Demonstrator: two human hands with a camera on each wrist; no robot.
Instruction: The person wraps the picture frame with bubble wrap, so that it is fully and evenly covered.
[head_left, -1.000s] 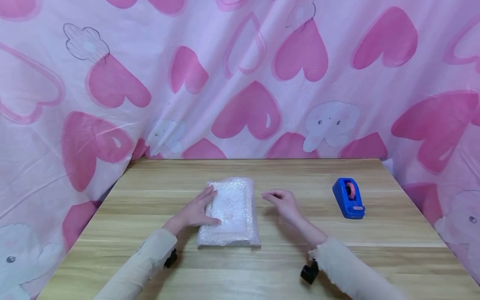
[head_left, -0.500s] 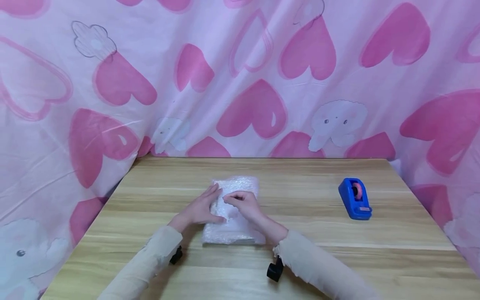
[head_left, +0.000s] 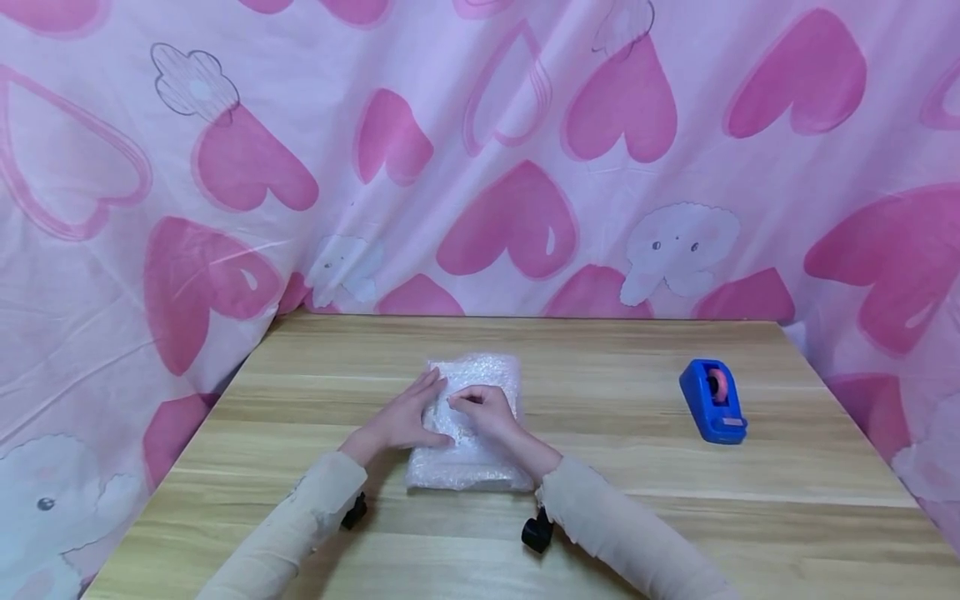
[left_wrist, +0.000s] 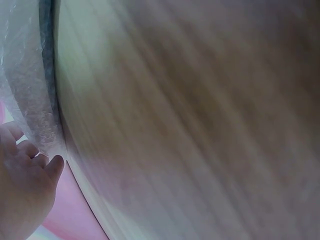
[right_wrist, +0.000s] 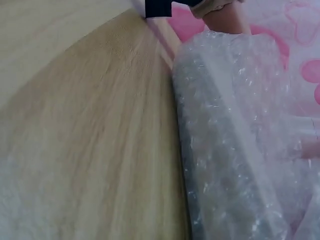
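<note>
A flat rectangular package in clear bubble wrap (head_left: 468, 473) lies on the wooden table, its long side running away from me. My left hand (head_left: 401, 414) rests on its left side, thumb spread from the fingers. Over the package's middle, my right hand (head_left: 487, 411) is curled, thumb and forefinger pinched together close to the wrap. What looks like a small piece of tape at those fingertips is too tiny to make out clearly. In the right wrist view the bubble wrap (right_wrist: 225, 140) shows its bubbled side edge; the left wrist view catches part of my left hand (left_wrist: 25, 190).
A blue tape dispenser (head_left: 712, 402) with a pink roll stands on the right of the table (head_left: 600, 367). A pink heart-patterned curtain (head_left: 510, 225) hangs behind the table and along both sides.
My right hand has moved left from beside the package to over its middle. The left hand keeps its place on the wrap. The head view has shifted slightly.
</note>
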